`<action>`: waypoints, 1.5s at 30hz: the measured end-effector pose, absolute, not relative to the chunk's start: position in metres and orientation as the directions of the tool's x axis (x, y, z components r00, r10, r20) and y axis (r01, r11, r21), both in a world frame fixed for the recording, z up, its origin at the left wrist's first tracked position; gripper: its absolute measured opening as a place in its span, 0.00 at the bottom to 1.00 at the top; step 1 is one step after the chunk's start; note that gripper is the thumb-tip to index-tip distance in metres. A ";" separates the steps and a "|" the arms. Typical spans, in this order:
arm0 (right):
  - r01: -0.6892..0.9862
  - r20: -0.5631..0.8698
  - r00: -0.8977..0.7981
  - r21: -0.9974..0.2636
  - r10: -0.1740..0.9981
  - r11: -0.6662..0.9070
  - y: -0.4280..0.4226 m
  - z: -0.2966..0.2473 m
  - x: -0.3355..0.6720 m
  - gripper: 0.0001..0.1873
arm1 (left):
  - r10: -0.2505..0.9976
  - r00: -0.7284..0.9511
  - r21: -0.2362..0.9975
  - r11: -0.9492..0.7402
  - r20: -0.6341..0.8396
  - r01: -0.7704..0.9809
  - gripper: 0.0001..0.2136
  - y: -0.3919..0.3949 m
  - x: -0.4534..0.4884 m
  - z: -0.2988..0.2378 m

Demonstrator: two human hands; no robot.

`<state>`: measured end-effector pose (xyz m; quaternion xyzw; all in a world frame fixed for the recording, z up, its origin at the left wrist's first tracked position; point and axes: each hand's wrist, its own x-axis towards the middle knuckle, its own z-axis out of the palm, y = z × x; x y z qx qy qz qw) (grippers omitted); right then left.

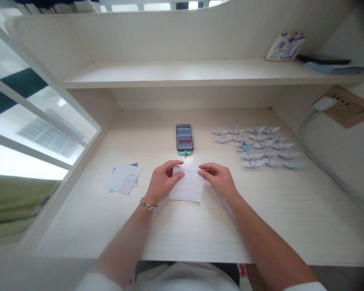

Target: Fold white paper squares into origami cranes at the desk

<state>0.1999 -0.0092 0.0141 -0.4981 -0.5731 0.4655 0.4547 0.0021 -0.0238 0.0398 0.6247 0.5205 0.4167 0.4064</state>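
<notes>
A square sheet of white paper (186, 188) with faint writing lies in front of me, its upper corners between my hands. My left hand (165, 180) pinches the top left corner between thumb and fingers; a chain bracelet (148, 205) circles that wrist. At the top right corner, my right hand (220, 178) holds the sheet the same way. Just beyond the paper lies a phone (185, 137) with a green plug at its near end. To the right, several folded white paper cranes (262, 153) stand in rows, with one blue paper crane (244, 147) among them.
A small stack of paper squares (125, 178), white with writing over blue, lies on the left of the desk (109, 226). Above the back runs a shelf (170, 74) with a small packet (285, 46). A cable (324, 165) hangs from the wall socket (348, 106) at right.
</notes>
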 end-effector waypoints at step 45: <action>0.493 0.283 -0.270 -0.780 0.920 0.385 -0.014 0.017 0.192 0.09 | 0.966 0.191 0.766 -0.256 0.176 0.589 0.08 -0.017 0.009 0.032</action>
